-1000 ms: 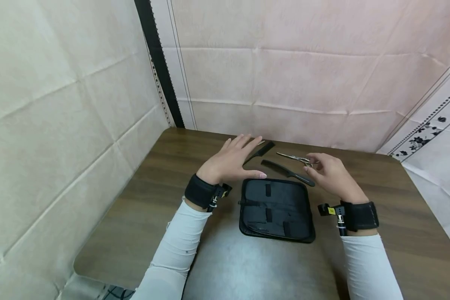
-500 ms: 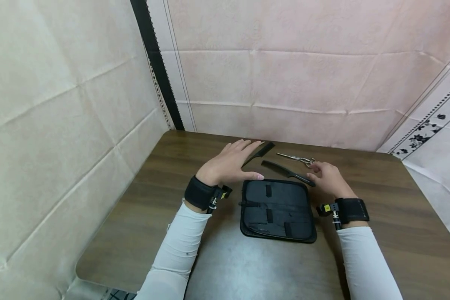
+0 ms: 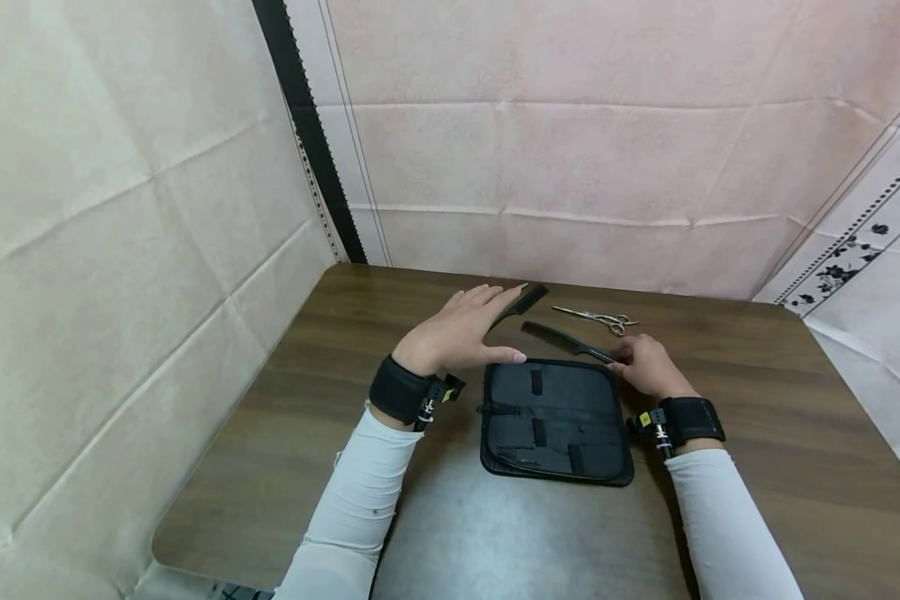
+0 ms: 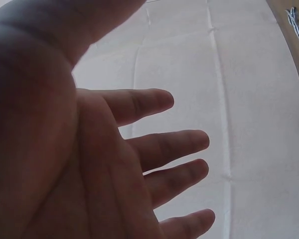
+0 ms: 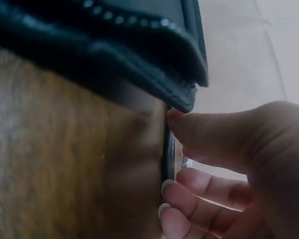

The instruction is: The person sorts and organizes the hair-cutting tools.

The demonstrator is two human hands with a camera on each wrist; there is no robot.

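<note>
My right hand (image 3: 648,367) is at the handle end of a black comb (image 3: 558,337), which lies on the table behind the case. In the right wrist view the thumb and curled fingertips pinch the dark comb handle (image 5: 169,154) at table level. My left hand (image 3: 461,333) has its fingers straight and spread, holding nothing; its thumb tip is at the upper left edge of a black zip case (image 3: 555,417). The case shows its inside with elastic loops. A second black comb (image 3: 528,300) lies partly hidden behind the left fingers. Silver scissors (image 3: 596,317) lie behind the first comb.
The wooden table (image 3: 270,467) has rounded corners and extends to both sides of the case. A pale cloth wall (image 3: 570,167) rises directly behind its far edge, and another stands at the left.
My right hand has left the scissors' finger rings, coming down and slightly left to the comb's handle. The scissors and the comb lie about where they were. My left hand has barely moved.
</note>
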